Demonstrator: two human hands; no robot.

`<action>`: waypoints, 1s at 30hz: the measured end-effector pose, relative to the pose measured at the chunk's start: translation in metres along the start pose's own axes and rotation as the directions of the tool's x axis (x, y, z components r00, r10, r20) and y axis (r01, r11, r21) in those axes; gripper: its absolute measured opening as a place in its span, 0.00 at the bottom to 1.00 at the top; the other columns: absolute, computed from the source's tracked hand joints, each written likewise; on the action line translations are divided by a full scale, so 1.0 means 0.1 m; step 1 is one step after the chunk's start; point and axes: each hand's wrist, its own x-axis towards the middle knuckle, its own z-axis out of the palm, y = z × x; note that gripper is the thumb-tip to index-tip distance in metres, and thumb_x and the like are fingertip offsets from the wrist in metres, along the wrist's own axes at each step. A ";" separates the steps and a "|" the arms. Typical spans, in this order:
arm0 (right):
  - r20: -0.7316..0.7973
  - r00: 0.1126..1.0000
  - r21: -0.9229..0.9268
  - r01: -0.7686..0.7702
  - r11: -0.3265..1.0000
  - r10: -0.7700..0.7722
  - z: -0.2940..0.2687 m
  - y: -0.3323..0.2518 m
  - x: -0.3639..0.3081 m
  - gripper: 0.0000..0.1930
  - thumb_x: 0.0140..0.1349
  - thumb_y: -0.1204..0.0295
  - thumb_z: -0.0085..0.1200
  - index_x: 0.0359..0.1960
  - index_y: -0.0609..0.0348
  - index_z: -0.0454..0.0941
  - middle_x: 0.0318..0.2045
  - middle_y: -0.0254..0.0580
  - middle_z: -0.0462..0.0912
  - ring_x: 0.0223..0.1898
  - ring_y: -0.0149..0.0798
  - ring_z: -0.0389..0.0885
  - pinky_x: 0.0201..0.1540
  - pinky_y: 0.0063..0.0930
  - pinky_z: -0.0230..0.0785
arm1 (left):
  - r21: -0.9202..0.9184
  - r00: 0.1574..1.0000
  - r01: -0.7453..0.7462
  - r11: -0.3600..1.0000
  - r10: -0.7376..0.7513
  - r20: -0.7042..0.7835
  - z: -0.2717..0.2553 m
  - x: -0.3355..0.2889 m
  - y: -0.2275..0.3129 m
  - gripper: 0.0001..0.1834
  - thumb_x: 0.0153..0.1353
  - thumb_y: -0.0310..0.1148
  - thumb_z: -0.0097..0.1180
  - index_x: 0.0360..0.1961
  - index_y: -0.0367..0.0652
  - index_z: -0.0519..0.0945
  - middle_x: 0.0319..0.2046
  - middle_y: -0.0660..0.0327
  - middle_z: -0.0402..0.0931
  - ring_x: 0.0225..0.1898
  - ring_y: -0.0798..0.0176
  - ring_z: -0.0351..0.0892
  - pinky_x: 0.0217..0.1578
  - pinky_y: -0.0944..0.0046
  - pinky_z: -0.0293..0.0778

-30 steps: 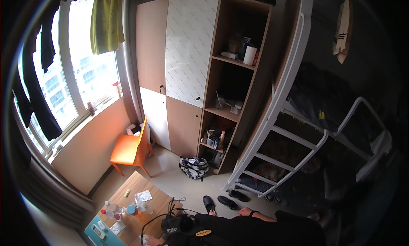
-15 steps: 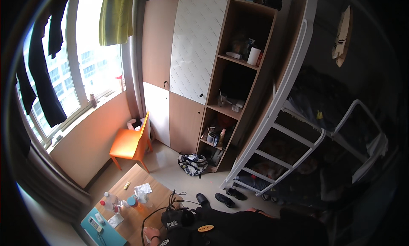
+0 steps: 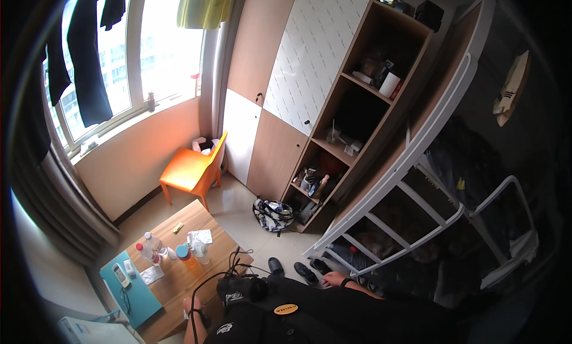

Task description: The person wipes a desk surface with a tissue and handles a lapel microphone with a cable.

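Observation:
My left hand (image 3: 193, 306) is at the near edge of the wooden table (image 3: 205, 228), beside a black cable; its fingers are too small and partly hidden to read. My right hand (image 3: 333, 278), with a dark band at the wrist, hangs out past my black clothing, holding nothing I can see, its fingers loosely extended. On the table stand a clear bottle (image 3: 156, 244), a red-capped bottle (image 3: 148, 254), an orange bottle with a blue lid (image 3: 187, 257) and a clear cup (image 3: 201, 252). A white remote control (image 3: 121, 275) lies on a teal mat (image 3: 136, 305).
An orange chair (image 3: 189, 167) stands beyond the table, near the window wall. A patterned bag (image 3: 273, 214) sits on the floor before the cabinet (image 3: 271, 144). Dark shoes (image 3: 305, 273) lie near the white bunk-bed ladder (image 3: 387, 243). Black cables (image 3: 235, 266) loop over the table's right edge.
The view has shifted, so the room sits differently in it. My right hand now shows more fully beside the shoes. My left hand appears lower left than before, still by the table edge.

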 end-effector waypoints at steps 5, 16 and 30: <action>0.115 0.992 -0.319 0.088 0.944 -0.054 0.20 0.06 0.13 0.13 0.67 0.64 0.57 0.43 0.62 0.84 0.39 0.41 0.88 0.36 0.33 0.86 0.43 0.26 0.76 | 0.140 0.990 -0.114 0.984 0.125 -0.067 0.24 0.06 -0.48 0.15 0.54 0.39 0.54 0.35 0.38 0.82 0.35 0.41 0.82 0.41 0.39 0.82 0.44 0.45 0.76; 0.133 0.981 -0.544 0.191 0.817 -0.141 0.27 0.02 0.00 0.19 0.61 0.54 0.57 0.39 0.57 0.87 0.40 0.44 0.88 0.45 0.41 0.85 0.52 0.33 0.73 | 0.144 0.987 -0.098 0.985 0.114 -0.114 0.43 -0.04 -0.60 0.13 0.50 0.37 0.58 0.25 0.35 0.82 0.39 0.43 0.80 0.42 0.40 0.80 0.47 0.49 0.75; 0.108 0.960 -0.473 0.278 0.836 -0.259 0.22 0.25 -0.11 0.17 0.61 0.55 0.58 0.41 0.53 0.87 0.36 0.41 0.88 0.43 0.36 0.86 0.51 0.29 0.74 | 0.246 0.995 0.005 0.969 0.020 -0.098 0.51 0.07 -0.38 0.17 0.53 0.35 0.56 0.37 0.31 0.82 0.41 0.40 0.80 0.46 0.38 0.81 0.50 0.47 0.76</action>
